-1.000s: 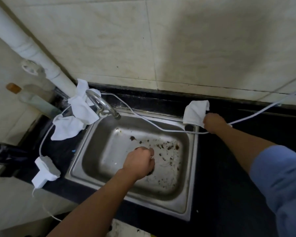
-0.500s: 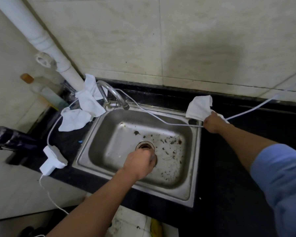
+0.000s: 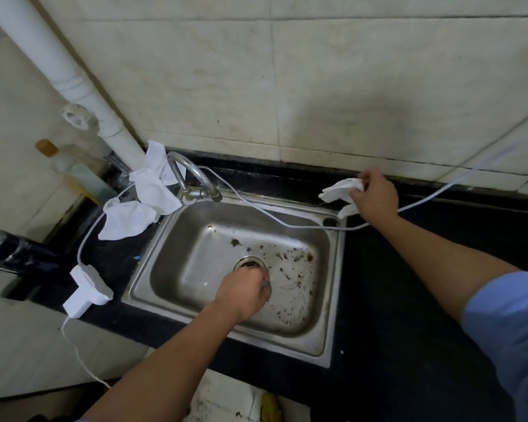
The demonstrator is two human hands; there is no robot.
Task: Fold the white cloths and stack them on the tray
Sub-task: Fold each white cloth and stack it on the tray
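Note:
My right hand grips a crumpled white cloth above the black counter at the sink's far right corner. Two more white cloths lie at the far left: one draped around the tap's base, one flat on the counter beside it. My left hand is a closed fist low inside the steel sink, just in front of the drain; whether it holds anything is hidden. No tray is in view.
A curved tap stands at the sink's back left. A white cable runs across the sink to a white adapter on the counter's left edge. A bottle and white pipe stand in the left corner. Dirt specks cover the sink bottom.
My right hand has lifted and bunched the cloth, which was spread out before. My left fist has drawn back toward me, uncovering the drain. The camera has tilted.

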